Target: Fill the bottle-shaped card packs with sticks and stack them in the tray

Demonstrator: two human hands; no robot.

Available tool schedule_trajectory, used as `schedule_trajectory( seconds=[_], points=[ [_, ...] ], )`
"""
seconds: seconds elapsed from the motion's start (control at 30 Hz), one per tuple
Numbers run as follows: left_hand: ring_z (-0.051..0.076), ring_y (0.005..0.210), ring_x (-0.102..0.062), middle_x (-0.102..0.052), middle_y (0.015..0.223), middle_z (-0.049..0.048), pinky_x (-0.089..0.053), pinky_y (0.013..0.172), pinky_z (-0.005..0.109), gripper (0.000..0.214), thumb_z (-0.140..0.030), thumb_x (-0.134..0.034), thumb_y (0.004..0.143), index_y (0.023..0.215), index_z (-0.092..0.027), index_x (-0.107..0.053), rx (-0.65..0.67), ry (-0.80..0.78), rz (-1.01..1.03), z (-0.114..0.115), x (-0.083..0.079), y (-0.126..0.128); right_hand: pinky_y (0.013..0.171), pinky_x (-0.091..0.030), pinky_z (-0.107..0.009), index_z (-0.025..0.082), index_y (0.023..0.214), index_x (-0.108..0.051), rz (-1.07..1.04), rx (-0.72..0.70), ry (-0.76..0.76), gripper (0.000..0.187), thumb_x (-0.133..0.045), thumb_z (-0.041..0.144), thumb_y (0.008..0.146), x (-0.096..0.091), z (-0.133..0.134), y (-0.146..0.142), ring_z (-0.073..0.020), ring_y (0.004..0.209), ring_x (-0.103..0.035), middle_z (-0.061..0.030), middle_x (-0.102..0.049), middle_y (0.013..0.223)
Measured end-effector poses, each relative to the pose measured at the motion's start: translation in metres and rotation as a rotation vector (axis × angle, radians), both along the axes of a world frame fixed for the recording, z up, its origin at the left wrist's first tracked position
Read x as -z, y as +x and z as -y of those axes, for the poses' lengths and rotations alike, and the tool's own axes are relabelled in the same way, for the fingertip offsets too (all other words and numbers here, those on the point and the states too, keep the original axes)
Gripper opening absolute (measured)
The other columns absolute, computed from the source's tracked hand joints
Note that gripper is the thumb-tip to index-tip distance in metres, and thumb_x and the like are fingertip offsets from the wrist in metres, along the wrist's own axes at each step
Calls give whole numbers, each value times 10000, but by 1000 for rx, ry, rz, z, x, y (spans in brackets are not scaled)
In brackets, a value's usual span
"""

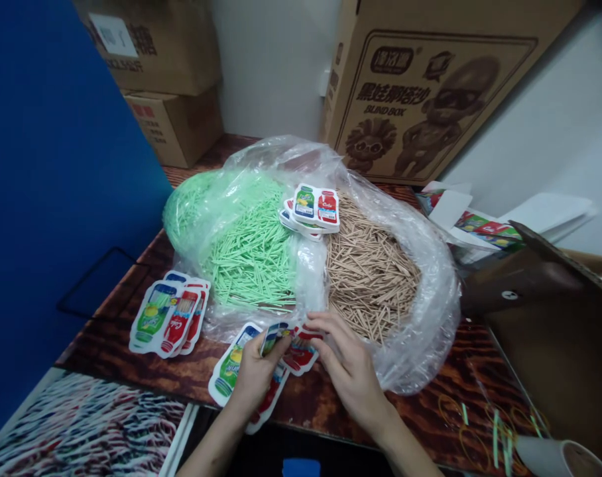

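Note:
My left hand is closed around a small bottle-printed blister card, held above another such card lying on the wooden table. My right hand pinches the same held card from the right side. Just beyond both hands lie a clear plastic bag of green sticks and a clear bag of tan wooden sticks. A small pile of empty cards rests on top between the two bags. A stack of filled cards lies to the left.
Cardboard boxes stand at the back, two more at back left. A blue panel borders the left. An open brown carton flap sits right. Rubber bands and loose green sticks lie at lower right, beside a paper cup.

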State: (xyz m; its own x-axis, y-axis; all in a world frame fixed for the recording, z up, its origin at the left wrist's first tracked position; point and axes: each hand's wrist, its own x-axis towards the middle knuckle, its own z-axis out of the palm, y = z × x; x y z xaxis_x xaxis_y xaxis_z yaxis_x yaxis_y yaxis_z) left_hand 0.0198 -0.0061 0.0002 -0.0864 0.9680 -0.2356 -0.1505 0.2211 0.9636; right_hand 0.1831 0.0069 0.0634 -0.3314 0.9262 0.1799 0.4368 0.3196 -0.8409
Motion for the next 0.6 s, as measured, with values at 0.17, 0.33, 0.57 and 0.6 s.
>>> schedule_trajectory(
  seconds=[0.17,0.33,0.57,0.6],
  points=[
    [151,688,-623,-702,749,14,-503,668,240,206,-327,-722,717,815,-151,-681,-73,-29,79,6,-3,-6,890,-435,-358,209,936,-615,11,-121,-59,170,-446,223,941,-1,-1,-11,-209,1004,-548,-76,-615,1021],
    [162,637,-646,-703,738,21,-531,618,261,326,-340,-788,614,845,-147,-663,-250,-71,117,14,-10,-59,952,-434,-336,270,1208,-542,-257,-35,-290,289,-490,308,926,5,3,-25,-201,1110,-556,-52,-609,1185],
    [182,628,-634,-696,759,16,-533,605,294,444,-462,-748,594,901,-153,-663,-559,-6,-341,-8,-18,-195,790,-461,-284,210,909,-652,-88,-129,-327,192,-470,270,928,33,-6,-48,-174,865,-620,-20,-678,909],
    [204,673,-641,-694,777,29,-530,632,310,417,-469,-706,641,913,-156,-664,-517,-15,-510,-14,-17,-205,786,-456,-281,206,908,-646,-44,-129,-280,194,-459,249,932,38,-13,-52,-170,857,-614,-20,-672,901]
  ],
)
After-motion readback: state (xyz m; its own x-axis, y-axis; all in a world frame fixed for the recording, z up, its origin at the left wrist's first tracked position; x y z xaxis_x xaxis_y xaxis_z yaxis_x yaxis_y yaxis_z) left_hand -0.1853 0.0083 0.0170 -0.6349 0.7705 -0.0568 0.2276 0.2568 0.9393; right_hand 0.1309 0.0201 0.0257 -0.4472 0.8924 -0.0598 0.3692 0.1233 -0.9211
